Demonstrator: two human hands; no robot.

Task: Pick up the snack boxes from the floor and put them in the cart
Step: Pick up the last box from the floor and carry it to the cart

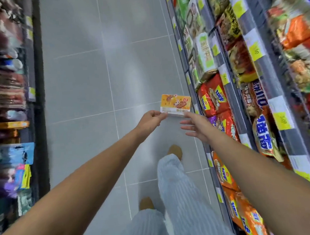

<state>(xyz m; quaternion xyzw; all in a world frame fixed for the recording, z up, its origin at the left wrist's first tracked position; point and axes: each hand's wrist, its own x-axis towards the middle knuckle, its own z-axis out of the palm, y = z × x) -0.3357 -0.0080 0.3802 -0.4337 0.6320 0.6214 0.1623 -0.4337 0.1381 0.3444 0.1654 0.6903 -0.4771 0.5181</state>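
An orange and yellow snack box (175, 104) is held up above the grey tiled floor (84, 82) in the aisle. My left hand (151, 120) pinches its lower left corner between thumb and fingers. My right hand (195, 124) is stretched out beside the box's lower right corner, fingers straight and spread, the index fingertip at the box's edge. No cart is in view, and no other box lies on the floor.
Shelves of noodle and snack packets (223, 97) with yellow price tags line the right side. A darker shelf unit (10, 110) with hanging packets lines the left. My legs in pale striped trousers (177, 193) and tan shoes stand on the tiles below.
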